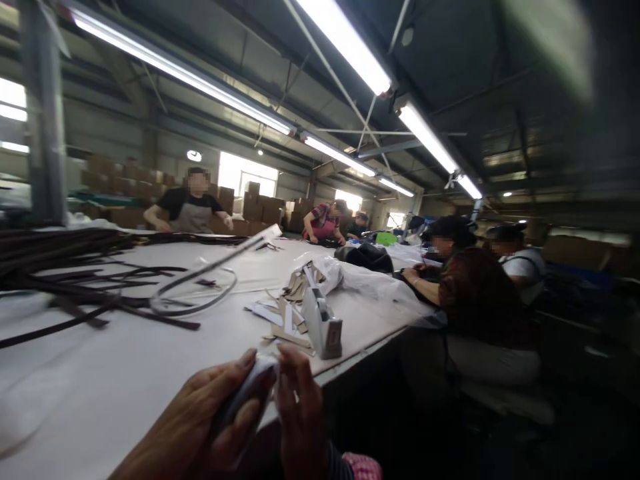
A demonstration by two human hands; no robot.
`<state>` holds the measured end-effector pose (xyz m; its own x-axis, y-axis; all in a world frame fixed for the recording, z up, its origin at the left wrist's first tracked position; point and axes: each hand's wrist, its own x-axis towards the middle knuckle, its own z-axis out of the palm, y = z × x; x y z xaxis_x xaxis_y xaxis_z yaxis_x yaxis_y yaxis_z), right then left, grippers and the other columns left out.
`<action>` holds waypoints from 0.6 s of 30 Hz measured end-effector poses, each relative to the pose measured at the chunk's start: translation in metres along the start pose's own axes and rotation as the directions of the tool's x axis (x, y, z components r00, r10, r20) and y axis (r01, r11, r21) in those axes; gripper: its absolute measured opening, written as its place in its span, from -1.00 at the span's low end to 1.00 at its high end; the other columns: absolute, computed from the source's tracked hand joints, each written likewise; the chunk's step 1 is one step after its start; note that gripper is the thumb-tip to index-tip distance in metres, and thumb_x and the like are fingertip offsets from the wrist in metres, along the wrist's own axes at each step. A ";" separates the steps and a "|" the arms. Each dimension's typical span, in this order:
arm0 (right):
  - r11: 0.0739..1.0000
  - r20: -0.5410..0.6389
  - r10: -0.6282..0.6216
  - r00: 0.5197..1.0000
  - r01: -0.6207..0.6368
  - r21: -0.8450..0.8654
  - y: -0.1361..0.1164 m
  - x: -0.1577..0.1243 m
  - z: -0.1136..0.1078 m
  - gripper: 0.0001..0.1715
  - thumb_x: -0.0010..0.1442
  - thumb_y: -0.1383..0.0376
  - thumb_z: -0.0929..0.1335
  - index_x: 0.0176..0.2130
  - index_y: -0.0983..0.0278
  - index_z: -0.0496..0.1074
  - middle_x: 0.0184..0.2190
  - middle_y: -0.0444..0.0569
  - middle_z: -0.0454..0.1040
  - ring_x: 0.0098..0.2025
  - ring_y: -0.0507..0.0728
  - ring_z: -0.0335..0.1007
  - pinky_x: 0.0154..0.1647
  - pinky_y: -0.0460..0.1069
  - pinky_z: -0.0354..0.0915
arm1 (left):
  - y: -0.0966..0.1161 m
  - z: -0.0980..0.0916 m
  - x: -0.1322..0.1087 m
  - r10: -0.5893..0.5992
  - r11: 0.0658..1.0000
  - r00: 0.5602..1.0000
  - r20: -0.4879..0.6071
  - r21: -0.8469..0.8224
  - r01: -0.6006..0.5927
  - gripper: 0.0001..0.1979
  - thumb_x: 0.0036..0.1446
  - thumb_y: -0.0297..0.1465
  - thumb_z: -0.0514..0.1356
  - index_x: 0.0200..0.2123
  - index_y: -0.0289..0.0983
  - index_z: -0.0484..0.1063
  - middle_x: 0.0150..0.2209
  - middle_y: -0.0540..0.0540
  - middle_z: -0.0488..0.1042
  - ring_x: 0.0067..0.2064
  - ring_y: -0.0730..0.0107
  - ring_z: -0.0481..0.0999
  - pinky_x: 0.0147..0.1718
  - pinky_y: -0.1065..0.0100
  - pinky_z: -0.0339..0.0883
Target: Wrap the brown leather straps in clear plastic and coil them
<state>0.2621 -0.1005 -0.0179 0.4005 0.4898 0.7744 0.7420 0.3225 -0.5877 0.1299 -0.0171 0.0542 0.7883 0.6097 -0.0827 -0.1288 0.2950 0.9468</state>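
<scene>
Holds a grey strap piece [250,392] low in view, above the near edge of the white table [125,373]. Clamps it in the left hand [200,427]: thumb on top, curled fingers [245,421] underneath, the piece sandwiched between them with its pale upper end poking out to the right. Meets that end with the right hand [300,413], fingers [295,380] close together and upright, touching the tip. Right thumb hidden, so cannot tell whether pinched there or only touched. Too blurred to name the piece more finely.

Just beyond the hands on the table: a small grey box-like tool [324,323], upright among cardboard scraps [285,313]. Farther left: a looped grey strap [195,293] beside a heap of dark straps [70,267]. Farther back: white plastic bags [365,280]. At the table's right side: a seated person in a dark patterned top [475,293]. Across the far side: a person in a black shirt and apron [193,207]. Overhead: strip lights [345,40].
</scene>
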 end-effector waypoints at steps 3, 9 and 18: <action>0.986 0.251 0.107 0.962 -0.134 0.096 -0.011 0.012 -0.019 -0.59 0.52 0.12 0.18 0.19 0.20 0.38 -0.20 -0.01 0.55 -0.22 0.12 0.50 -0.12 0.00 0.41 | 0.012 -0.008 -0.005 0.003 0.998 0.997 0.080 0.058 -0.007 -0.52 0.14 0.01 0.33 -0.54 -0.29 0.46 -0.67 0.05 0.28 -0.62 0.55 0.16 -0.65 0.52 0.07; 0.884 0.554 -0.315 0.771 0.450 -0.124 0.013 0.051 -0.049 -0.65 0.49 0.32 0.18 0.00 0.30 0.51 -0.36 0.01 0.48 -0.37 0.11 0.39 -0.30 -0.02 0.27 | 0.001 -0.037 -0.023 -0.192 0.966 0.951 0.243 0.215 0.141 -0.50 0.25 0.02 0.23 -0.41 -0.34 0.51 -0.57 0.02 0.32 -0.56 0.55 0.12 -0.57 0.48 -0.02; 0.967 0.498 0.163 0.852 -0.237 0.090 0.019 0.007 0.002 -0.49 0.51 0.00 0.17 -0.18 0.27 0.49 -0.44 -0.07 0.47 -0.40 0.07 0.39 -0.27 -0.04 0.28 | 0.014 -0.020 -0.027 0.101 0.994 0.987 0.122 -0.059 -0.095 -0.57 0.35 -0.11 0.17 -0.40 -0.34 0.49 -0.61 0.06 0.24 -0.54 0.55 0.15 -0.52 0.52 0.13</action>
<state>0.2779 -0.0898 -0.0242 0.1941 0.8731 0.4472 0.5745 0.2683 -0.7733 0.0948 -0.0146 0.0632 0.8388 0.5420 0.0521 -0.2381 0.2789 0.9303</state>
